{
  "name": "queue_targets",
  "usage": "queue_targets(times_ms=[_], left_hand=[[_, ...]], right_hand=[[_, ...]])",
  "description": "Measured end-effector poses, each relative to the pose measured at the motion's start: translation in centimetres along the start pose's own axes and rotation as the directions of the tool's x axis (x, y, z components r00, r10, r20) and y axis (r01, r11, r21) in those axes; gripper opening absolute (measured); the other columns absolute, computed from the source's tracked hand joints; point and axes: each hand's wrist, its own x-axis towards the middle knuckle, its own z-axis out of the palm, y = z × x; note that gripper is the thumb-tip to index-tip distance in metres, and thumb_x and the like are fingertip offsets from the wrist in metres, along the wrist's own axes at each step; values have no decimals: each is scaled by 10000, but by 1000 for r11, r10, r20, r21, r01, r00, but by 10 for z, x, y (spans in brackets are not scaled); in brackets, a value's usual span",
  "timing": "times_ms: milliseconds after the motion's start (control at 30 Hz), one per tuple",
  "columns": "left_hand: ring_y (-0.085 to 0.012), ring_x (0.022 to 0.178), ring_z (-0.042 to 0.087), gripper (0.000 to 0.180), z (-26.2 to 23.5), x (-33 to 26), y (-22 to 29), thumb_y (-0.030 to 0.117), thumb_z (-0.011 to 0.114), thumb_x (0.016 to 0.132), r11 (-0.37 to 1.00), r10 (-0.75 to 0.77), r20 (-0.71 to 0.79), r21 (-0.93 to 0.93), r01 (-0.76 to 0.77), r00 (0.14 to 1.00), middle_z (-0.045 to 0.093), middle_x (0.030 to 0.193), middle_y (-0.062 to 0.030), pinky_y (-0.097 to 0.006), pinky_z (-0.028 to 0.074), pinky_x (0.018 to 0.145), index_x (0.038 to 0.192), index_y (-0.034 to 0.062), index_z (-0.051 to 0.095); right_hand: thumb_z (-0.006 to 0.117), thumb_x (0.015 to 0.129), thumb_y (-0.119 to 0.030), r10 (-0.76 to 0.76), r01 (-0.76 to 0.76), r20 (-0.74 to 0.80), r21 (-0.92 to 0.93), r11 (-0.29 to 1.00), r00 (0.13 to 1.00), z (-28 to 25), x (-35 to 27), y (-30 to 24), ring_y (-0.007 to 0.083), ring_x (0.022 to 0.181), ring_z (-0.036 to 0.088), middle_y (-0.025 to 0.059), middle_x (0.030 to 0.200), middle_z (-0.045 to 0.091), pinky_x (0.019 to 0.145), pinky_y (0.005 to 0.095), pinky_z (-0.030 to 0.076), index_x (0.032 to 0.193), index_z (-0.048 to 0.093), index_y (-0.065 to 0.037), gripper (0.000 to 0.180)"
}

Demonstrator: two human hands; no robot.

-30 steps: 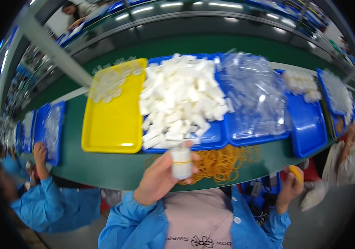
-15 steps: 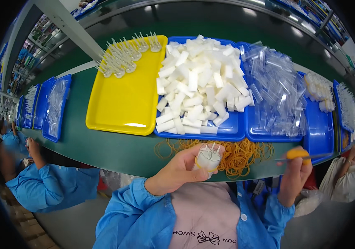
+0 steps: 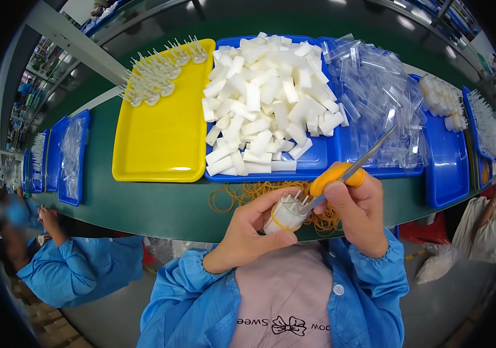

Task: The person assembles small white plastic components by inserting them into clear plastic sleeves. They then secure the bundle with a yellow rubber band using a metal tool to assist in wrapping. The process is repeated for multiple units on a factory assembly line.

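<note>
The white cylinder [image 3: 287, 216] is pinched in the left hand [image 3: 248, 233]; just to its right, the right hand [image 3: 361, 213] grips an orange-sleeved metal tool [image 3: 339, 176].

White pronged cylinder with yellow band [image 3: 286, 217]: underside hidden by left hand [image 3: 252, 227]. Grey metal tool with orange grip [image 3: 324, 178]: can't tell if its near end touches cylinder. Brown rubber-band heap [image 3: 247, 192] beyond cylinder: partly covered. Pale-clothed co-worker [image 3: 482, 223], far right of cylinder: cut off by rim.
</note>
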Motion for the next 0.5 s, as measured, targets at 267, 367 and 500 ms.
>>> queue_targets(times_ms=[267,367,500], left_hand=[[-158,1099,513,670,-2,2,-4,76,763,743,974,130,-60,195,-116,990,533,1183,-88,-281,399,948,1324,-7,440],[-148,1029,532,659,-5,3,-6,109,780,725,940,174,-83,312,-140,981,546,1113,-81,-267,421,886,1301,6,477],[-139,978,545,645,-6,4,-6,133,785,718,915,215,-49,359,-184,975,559,1077,-76,-257,434,837,1285,17,501]], right_hand=[[567,917,-150,58,-57,8,-55,997,998,2,-2,6,57,639,539,44,783,629,576,198,443,918,626,17,177],[573,909,-147,-59,65,36,-228,971,998,-1,-1,11,63,632,544,52,772,625,571,204,445,907,626,20,175],[565,912,-137,-55,48,-77,-90,995,996,2,-3,10,66,649,550,48,763,618,578,208,446,901,622,23,170]])
